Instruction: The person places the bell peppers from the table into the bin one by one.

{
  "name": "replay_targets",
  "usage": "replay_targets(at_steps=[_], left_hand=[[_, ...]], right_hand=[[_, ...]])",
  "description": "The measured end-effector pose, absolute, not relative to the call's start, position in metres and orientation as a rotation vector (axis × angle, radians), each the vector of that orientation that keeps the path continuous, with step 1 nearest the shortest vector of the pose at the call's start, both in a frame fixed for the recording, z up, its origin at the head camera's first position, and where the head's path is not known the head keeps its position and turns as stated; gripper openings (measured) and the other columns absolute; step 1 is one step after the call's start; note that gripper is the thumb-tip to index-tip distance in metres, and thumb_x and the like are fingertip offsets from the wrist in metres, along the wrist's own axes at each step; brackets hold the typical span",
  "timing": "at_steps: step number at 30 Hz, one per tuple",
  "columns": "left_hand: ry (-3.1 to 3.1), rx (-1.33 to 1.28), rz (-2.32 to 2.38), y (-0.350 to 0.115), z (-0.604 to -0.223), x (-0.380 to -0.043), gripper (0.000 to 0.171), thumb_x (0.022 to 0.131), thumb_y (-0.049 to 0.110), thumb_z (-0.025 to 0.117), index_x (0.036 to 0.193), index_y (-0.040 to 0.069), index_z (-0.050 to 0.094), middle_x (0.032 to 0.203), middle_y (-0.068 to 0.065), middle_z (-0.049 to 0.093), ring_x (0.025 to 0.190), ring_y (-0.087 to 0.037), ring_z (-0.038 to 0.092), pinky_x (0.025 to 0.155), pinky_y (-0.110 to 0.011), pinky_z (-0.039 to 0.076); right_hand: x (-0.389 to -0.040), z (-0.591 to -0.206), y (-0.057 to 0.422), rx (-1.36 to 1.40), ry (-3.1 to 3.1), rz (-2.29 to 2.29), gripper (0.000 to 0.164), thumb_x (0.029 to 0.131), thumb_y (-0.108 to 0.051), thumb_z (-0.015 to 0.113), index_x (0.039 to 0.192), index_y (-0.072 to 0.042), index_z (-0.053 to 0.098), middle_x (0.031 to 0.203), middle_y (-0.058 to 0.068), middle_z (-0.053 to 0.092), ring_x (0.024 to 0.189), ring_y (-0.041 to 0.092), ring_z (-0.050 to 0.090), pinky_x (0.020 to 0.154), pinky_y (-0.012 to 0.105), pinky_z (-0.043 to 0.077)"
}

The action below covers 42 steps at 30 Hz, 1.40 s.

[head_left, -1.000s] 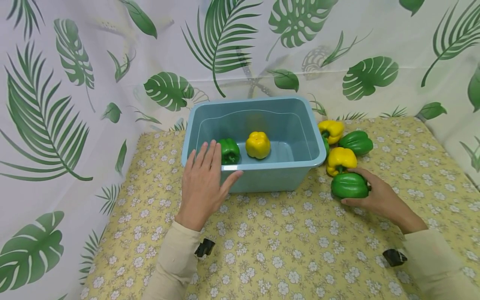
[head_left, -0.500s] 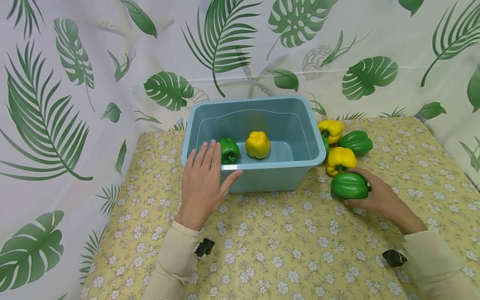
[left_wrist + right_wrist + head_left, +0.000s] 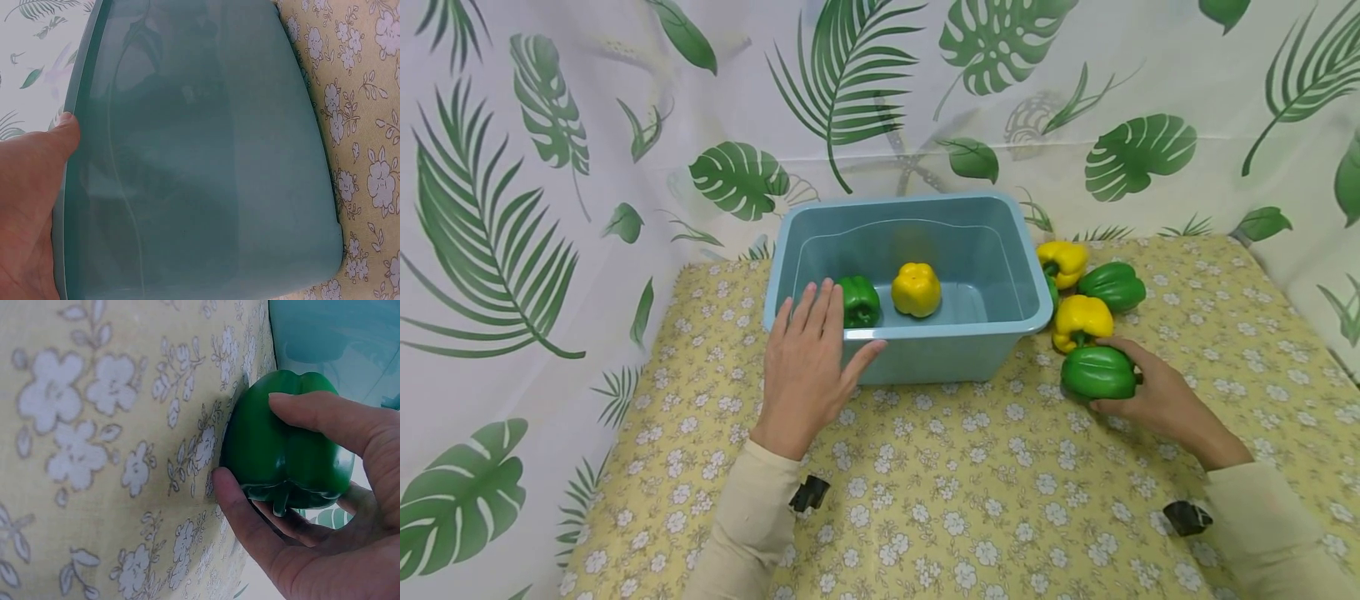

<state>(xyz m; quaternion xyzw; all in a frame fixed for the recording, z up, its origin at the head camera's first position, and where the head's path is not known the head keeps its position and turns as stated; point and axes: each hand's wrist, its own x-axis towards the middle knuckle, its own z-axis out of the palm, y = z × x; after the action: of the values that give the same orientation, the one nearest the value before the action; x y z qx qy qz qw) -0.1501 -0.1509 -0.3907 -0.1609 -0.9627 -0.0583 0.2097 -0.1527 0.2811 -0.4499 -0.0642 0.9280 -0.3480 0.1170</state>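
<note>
My right hand (image 3: 1142,387) holds a green bell pepper (image 3: 1097,372) at the table's right side, thumb and fingers around its stem end. In the right wrist view the green pepper (image 3: 290,447) is close against the tablecloth, its stem toward the palm. My left hand (image 3: 805,367) lies with straight fingers across the front left rim of the blue plastic bin (image 3: 940,354). From the left wrist view, the thumb (image 3: 65,132) touches that rim. Inside the bin are another green bell pepper (image 3: 860,302), partly covered by my fingers, and a yellow one (image 3: 916,290).
Right of the bin lie a yellow bell pepper (image 3: 1083,320), a second yellow one (image 3: 1063,263) and a green one (image 3: 1112,286). Another green pepper (image 3: 1051,293) shows only partly behind the bin's corner. A floral tablecloth (image 3: 940,483) covers the table; a leaf-print curtain (image 3: 880,108) hangs behind.
My right thumb has shifted slightly along the green bell pepper, which stays in the same place. The left hand, bin and other peppers look unmoved.
</note>
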Motion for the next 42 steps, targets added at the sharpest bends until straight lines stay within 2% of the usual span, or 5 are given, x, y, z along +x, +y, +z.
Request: replay_targets(at_steps=[23, 33, 42], left_hand=[[-2.656, -0.455, -0.177, -0.151, -0.392, -0.151, 0.087, 0.098, 0.062, 0.053, 0.155, -0.003, 0.037, 0.157, -0.018, 0.040, 0.148, -0.032, 0.035, 0.124, -0.048, 0.019], [-2.669, -0.451, -0.186, -0.150, -0.387, -0.152, 0.087, 0.098, 0.062, 0.054, 0.154, -0.003, 0.038, 0.157, -0.018, 0.040, 0.147, -0.032, 0.035, 0.124, -0.048, 0.020], [-2.680, -0.450, -0.192, -0.150, -0.381, -0.154, 0.086, 0.098, 0.061, 0.054, 0.154, -0.003, 0.039, 0.157, -0.018, 0.041, 0.147, -0.032, 0.036, 0.124, -0.048, 0.020]], right_hand=[[-0.151, -0.443, 0.282, -0.178, 2.725, -1.040, 0.099, 0.084, -0.022, 0.086, 0.157, 0.001, 0.024, 0.142, 0.037, 0.039, 0.114, 0.055, 0.053, 0.080, 0.061, 0.054], [-0.156, -0.429, 0.283, -0.147, 2.729, -1.028, 0.101, 0.083, -0.024, 0.086, 0.159, -0.001, 0.023, 0.142, 0.038, 0.039, 0.113, 0.054, 0.051, 0.080, 0.060, 0.054], [-0.163, -0.415, 0.285, -0.138, 2.725, -1.016, 0.097, 0.084, -0.023, 0.085, 0.159, -0.004, 0.026, 0.141, 0.037, 0.040, 0.113, 0.052, 0.051, 0.079, 0.060, 0.054]])
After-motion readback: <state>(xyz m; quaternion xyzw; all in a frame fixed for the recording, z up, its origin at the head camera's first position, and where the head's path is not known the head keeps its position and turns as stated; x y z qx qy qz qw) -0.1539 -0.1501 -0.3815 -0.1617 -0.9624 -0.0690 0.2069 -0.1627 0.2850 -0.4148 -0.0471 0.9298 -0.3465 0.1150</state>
